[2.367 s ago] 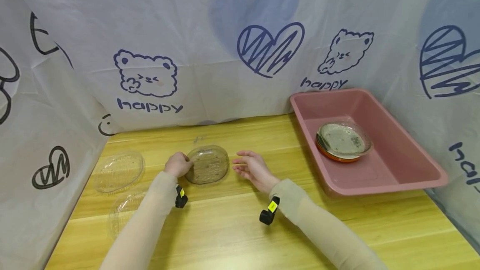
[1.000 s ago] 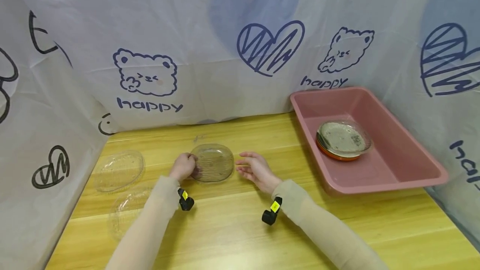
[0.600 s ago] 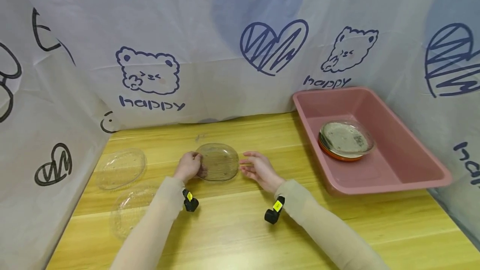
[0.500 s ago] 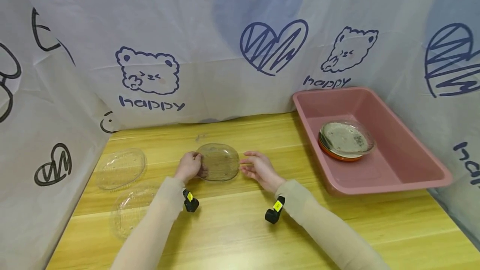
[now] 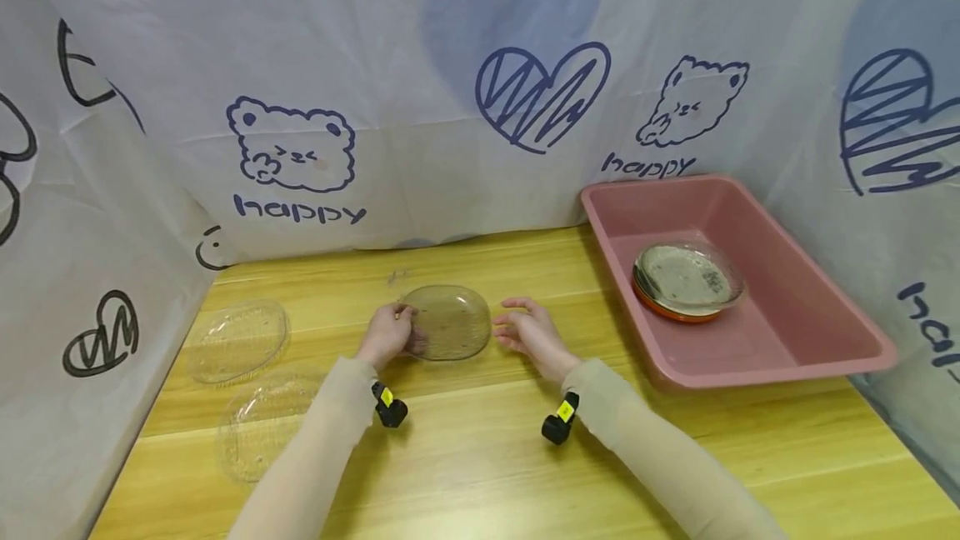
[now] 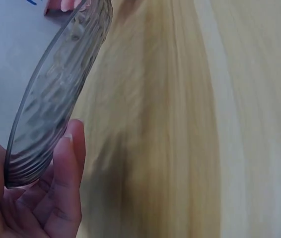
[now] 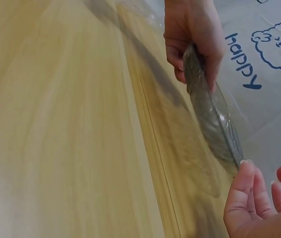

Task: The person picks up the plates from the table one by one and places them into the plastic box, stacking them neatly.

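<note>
My left hand (image 5: pixel 388 333) grips the left end of a smoky see-through oval dish (image 5: pixel 452 323), thumb on top and fingers beneath. In the left wrist view the dish (image 6: pixel 56 94) shows a rippled side wall and hangs above the wooden table. My right hand (image 5: pixel 534 338) is beside the dish's other end with fingers spread and gently bent. Its fingertips (image 7: pixel 246 166) are right by the rim in the right wrist view, while the thumb stands apart. Two clear oval dishes lie on the table at left, one at the back (image 5: pixel 240 340) and one nearer (image 5: pixel 262 423), partly behind my left sleeve.
A pink plastic tub (image 5: pixel 780 357) stands at the right of the wooden table (image 5: pixel 465 473). Inside it is a stack of dishes (image 5: pixel 686 277), clear on top with an orange rim below. A printed white cloth (image 5: pixel 420 132) closes off the back and sides.
My left hand has carried the smoky dish a little to the right. The right hand has shifted right along with it, staying close to its far end.
</note>
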The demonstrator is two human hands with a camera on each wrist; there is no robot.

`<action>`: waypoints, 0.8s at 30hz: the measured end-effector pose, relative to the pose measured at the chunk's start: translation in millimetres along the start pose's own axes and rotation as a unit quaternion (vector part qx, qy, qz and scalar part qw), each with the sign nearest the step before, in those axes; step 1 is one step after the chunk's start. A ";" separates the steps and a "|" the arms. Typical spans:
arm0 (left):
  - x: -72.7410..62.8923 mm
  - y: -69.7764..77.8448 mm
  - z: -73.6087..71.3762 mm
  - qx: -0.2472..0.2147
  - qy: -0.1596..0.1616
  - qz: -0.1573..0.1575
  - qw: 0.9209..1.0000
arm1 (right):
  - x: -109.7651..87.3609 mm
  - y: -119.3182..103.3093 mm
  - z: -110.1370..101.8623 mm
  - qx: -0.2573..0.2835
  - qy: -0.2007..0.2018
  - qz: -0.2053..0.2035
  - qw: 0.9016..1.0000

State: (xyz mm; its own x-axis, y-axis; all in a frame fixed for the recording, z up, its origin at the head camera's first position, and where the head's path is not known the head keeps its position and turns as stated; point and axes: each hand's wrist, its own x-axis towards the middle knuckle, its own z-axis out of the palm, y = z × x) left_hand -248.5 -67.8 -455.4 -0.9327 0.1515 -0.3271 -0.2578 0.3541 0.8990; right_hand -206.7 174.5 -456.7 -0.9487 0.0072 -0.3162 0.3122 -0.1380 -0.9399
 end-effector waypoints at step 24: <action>-9.8 30.6 45.9 -0.102 -0.025 0.053 0.993 | 3.9 -8.4 -26.4 0.071 -0.013 0.033 0.997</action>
State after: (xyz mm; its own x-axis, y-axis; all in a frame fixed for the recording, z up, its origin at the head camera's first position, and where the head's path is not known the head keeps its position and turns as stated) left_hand -235.7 -16.1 -438.1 -0.9451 0.2243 -0.2375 -0.2101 0.1395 0.9677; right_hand -211.7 201.8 -453.4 -0.9275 -0.0323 -0.3724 0.3663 -0.2768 -0.8884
